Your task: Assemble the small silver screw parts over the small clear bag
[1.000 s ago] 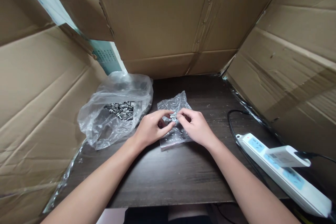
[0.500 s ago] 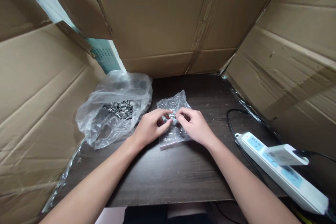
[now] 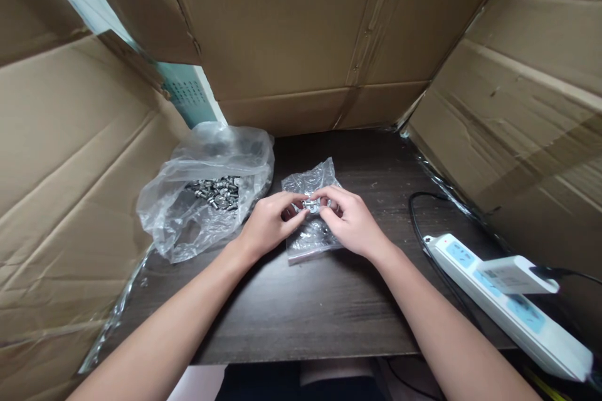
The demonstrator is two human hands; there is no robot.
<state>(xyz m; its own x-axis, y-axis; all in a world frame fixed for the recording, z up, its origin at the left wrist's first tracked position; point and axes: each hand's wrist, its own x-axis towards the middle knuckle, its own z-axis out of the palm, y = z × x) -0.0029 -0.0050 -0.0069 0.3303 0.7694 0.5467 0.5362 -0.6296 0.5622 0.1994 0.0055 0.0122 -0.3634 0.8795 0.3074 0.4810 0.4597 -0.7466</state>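
Between my fingertips, above a small clear plastic bag, is a small shiny metal screw. My left hand pinches its left end between thumb and fingers. My right hand is curled around its right end, thumb and forefinger at the metal. Fine detail of the piece is too small to make out, and the fingers partly cover it. The small bag lies flat on the dark table under both hands. To the left, a large clear plastic bag lies with its mouth open, holding a heap of metal screws.
Cardboard walls enclose the dark wooden table at the back and sides. On the right lies a white power strip with a white plug-in adapter and a black cable beside it.
My right thumb and forefinger have spread slightly, and more of the metal piece shows between my hands. Both hands stay over the small bag; the view has shifted a little.
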